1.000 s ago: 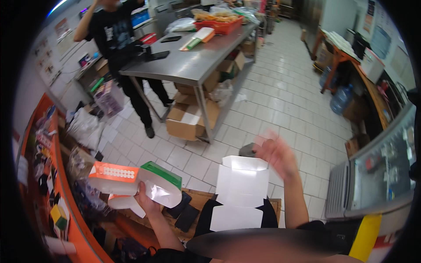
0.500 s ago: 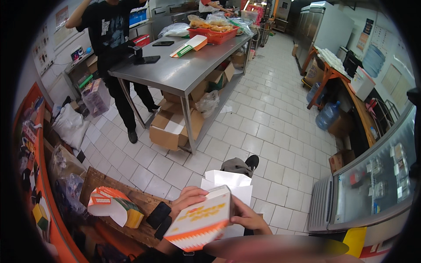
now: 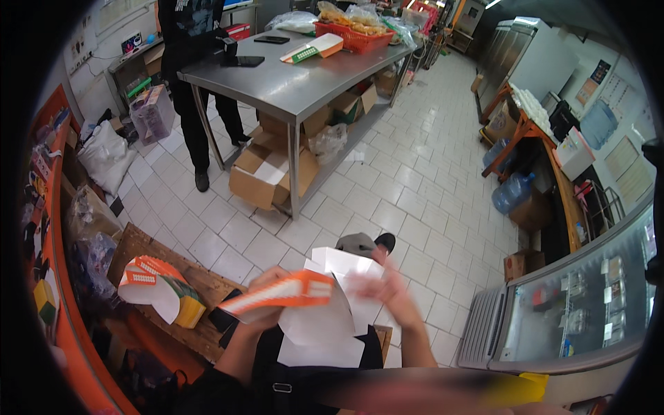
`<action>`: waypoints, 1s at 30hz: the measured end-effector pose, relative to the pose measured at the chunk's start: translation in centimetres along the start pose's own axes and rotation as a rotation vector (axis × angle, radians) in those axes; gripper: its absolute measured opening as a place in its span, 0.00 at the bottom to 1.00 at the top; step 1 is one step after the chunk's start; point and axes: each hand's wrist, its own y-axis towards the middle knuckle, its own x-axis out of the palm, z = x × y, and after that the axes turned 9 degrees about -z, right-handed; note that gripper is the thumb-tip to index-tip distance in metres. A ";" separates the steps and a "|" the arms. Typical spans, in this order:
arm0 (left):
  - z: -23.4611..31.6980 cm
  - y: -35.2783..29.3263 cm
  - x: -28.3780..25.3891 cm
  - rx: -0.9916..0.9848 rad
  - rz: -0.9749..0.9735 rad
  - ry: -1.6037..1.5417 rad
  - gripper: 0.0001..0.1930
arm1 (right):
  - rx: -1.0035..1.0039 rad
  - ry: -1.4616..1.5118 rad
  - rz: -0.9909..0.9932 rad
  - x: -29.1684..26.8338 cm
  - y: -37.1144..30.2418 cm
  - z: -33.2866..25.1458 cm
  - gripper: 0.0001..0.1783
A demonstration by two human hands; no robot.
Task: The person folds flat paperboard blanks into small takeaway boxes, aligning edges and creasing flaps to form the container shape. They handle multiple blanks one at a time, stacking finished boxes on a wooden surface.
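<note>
My left hand [image 3: 266, 280] grips an orange and white cardboard food carton [image 3: 290, 290], tilted so its patterned orange side shows. Part of that hand is hidden behind the carton. To the right, my right hand [image 3: 387, 290] is raised and smeared by motion, apart from the carton. Its fingers cannot be made out clearly. White card pieces [image 3: 321, 349] lie on my lap under the carton, and a further white card [image 3: 342, 261] extends toward my knee.
A wooden bench [image 3: 238, 346] at my left bears nested orange and white cartons [image 3: 155, 287] and a dark phone-like object [image 3: 223, 315]. Ahead stands a steel table [image 3: 277, 86] with a red basket [image 3: 356, 40]. A person [image 3: 190, 83] stands beside it. A glass-fronted fridge [image 3: 581, 297] is at right.
The carton has turned from its broad printed face to its orange side and moved up slightly. My right hand has let go and lifted away to the right. The view has shifted a little.
</note>
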 end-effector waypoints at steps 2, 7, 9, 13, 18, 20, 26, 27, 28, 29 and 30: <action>-0.3 -0.9 -0.8 -0.007 0.165 0.048 0.11 | -0.250 0.086 0.295 -1.7 1.7 -2.4 0.43; -0.8 -1.0 -2.1 0.132 0.086 0.087 0.17 | -0.260 -0.240 -0.077 -0.4 2.0 -4.2 0.45; -0.5 -0.7 -2.1 0.216 0.022 0.195 0.17 | -0.057 -0.735 -0.449 2.0 2.3 -2.5 0.45; 1.1 -1.0 -1.3 0.032 0.230 0.157 0.16 | 0.105 -0.316 -0.257 6.5 2.1 1.6 0.40; 1.9 -1.2 -1.8 -0.301 0.263 -0.078 0.26 | 0.096 -0.066 -0.078 8.6 2.6 3.7 0.36; 1.0 -1.1 -3.3 -0.388 0.178 -0.047 0.28 | 0.135 -0.027 -0.045 8.7 3.0 3.9 0.35; -2.3 -4.0 -5.4 -0.400 0.229 -0.179 0.25 | 0.039 -0.076 -0.173 9.1 3.0 4.5 0.35; -2.7 -4.4 -5.4 -0.272 0.217 -0.164 0.24 | 0.044 -0.024 -0.196 9.2 2.9 4.6 0.35; -3.1 -4.6 -5.6 -0.175 0.211 -0.135 0.23 | 0.032 -0.022 -0.196 9.4 3.0 4.6 0.36; -3.4 -5.0 -5.1 -0.073 0.223 -0.471 0.25 | 0.020 -0.015 -0.193 9.5 3.2 4.6 0.36; -3.8 -5.2 -5.0 -0.025 0.206 -0.603 0.28 | 0.009 -0.009 -0.190 9.7 3.4 4.6 0.36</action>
